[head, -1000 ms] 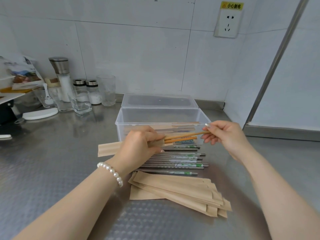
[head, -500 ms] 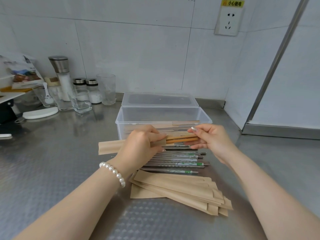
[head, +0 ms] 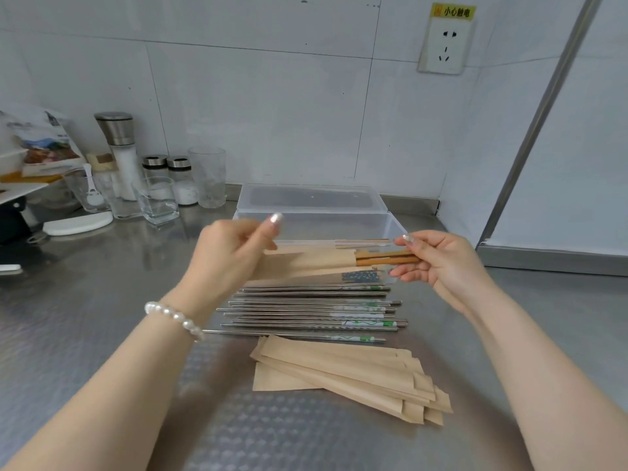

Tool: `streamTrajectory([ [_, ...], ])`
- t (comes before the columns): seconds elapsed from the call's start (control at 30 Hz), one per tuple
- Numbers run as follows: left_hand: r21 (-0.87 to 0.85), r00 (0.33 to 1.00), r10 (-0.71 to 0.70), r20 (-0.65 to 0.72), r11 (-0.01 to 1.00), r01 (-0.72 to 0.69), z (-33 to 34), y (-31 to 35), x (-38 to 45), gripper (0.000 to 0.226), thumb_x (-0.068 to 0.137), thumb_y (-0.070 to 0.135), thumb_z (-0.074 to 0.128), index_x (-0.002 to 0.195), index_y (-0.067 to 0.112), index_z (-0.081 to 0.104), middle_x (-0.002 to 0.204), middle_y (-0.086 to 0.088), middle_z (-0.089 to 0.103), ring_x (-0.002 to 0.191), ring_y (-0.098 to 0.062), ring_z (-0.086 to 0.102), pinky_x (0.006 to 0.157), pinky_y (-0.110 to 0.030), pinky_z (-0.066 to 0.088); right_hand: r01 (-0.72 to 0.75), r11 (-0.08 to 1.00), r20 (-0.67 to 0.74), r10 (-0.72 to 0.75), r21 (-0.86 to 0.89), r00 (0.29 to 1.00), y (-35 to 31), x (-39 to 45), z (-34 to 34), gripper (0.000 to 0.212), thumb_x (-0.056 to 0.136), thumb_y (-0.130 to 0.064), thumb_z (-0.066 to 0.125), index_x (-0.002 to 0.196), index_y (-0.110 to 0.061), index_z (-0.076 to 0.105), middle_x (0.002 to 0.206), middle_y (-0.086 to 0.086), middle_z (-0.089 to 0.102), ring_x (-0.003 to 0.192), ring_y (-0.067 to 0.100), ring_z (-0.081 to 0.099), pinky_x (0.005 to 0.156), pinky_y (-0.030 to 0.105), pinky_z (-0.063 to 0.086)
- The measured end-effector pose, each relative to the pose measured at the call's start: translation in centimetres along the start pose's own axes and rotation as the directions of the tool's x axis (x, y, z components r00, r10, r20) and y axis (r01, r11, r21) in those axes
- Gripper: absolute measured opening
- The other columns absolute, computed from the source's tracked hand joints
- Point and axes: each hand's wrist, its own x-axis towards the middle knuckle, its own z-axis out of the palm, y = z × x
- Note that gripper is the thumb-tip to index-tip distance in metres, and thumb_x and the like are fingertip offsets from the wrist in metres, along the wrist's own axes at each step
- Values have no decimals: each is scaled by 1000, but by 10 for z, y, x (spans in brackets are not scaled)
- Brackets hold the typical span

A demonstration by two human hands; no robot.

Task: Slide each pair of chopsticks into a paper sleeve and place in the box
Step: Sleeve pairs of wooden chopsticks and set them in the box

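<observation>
1. Kraft paper sleeve [head: 306,263] held level between both hands, wooden chopsticks [head: 387,258] mostly inside, brown ends sticking out on the right-hand side.
2. Right hand [head: 438,263] pinches the exposed chopstick ends, thumb on top, fingers curled under. Closed grip on the pair.
3. Left hand [head: 227,256] covers the sleeve's other end. Fingers curled, index finger lifted. Looks like it holds the paper, but contact is hidden behind the hand, so cannot tell for sure.
4. Clear plastic box [head: 394,226] sits just beyond the held sleeve, lid open at the back, some sleeved pairs already inside.
5. Below the grip: row of metal chopsticks [head: 312,311] on the steel counter [head: 85,317], then a pile of empty sleeves [head: 346,372] nearer the person.
6. Step judged: insertion about done, drop into box next. Many pairs left.
7. Risks: if the left hand lets go early, the sleeve may slide back off the sticks, since only the sticks are pinched.
8. Tilting the pair open-end down could let the sticks slip out.
9. Carrying low to the box could clip its near wall and bend the paper.
</observation>
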Motion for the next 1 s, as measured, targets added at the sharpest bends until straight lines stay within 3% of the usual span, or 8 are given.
streamTrajectory([
  [0.13,-472,940,-254,228,815,335,-4,4,6,54,74,59,47,82,12,71,75,-6,73,72,-16,61,73,-31,48,7,1000,2,-7,21,1000,-2,0,-1,16,92,-9,49,87,-3,62,59,13,69,50,19,67,45,20,53],
  [0.3,-611,893,-357,275,652,449,5,2,6,42,88,43,48,79,8,68,76,-11,73,61,-15,63,67,-27,45,-37,999,1,37,-13,999,2,-2,8,37,101,-27,32,97,-8,63,76,17,71,60,29,69,50,27,55],
  [0.47,-621,899,-347,269,651,437,8,1,5,42,91,41,45,80,7,67,73,-9,73,62,-13,65,61,-18,50,-83,994,84,89,-73,992,4,-3,13,56,91,-53,26,105,-14,63,94,19,69,65,32,68,52,32,55],
  [0.57,-608,905,-321,280,670,426,10,3,3,42,90,41,45,77,8,68,74,-10,73,64,-14,65,63,-18,50,-70,979,102,91,-192,991,0,-3,9,55,88,-55,30,104,-15,64,76,13,68,54,26,62,45,27,47],
  [0.7,-646,920,-280,274,655,391,12,5,3,40,89,39,45,79,8,68,80,-10,73,68,-18,67,73,-29,49,7,954,-76,-31,-300,997,3,2,5,24,98,-19,43,97,-12,66,40,-4,44,38,12,36,39,20,30],
  [0.77,-703,939,-282,196,627,335,9,5,6,36,90,35,47,80,7,67,80,-8,73,71,-21,68,72,-31,50,30,971,-180,-75,-237,981,4,6,2,17,95,-12,48,93,-11,65,41,-8,42,35,8,31,38,18,24],
  [0.87,-744,939,-339,-63,643,182,2,-2,12,28,91,22,50,72,7,66,66,0,70,66,-16,62,61,-25,51,58,979,-363,-127,-194,923,-2,13,-8,15,94,-10,50,97,-9,64,50,-10,46,33,2,33,35,14,25],
  [1.0,-617,869,-351,-349,784,69,-2,-10,12,25,85,8,52,63,14,63,55,9,62,53,1,50,55,-13,41,55,955,-480,-197,-293,855,-18,31,-15,17,92,-10,49,99,-13,64,95,1,56,64,4,48,46,6,39],
])
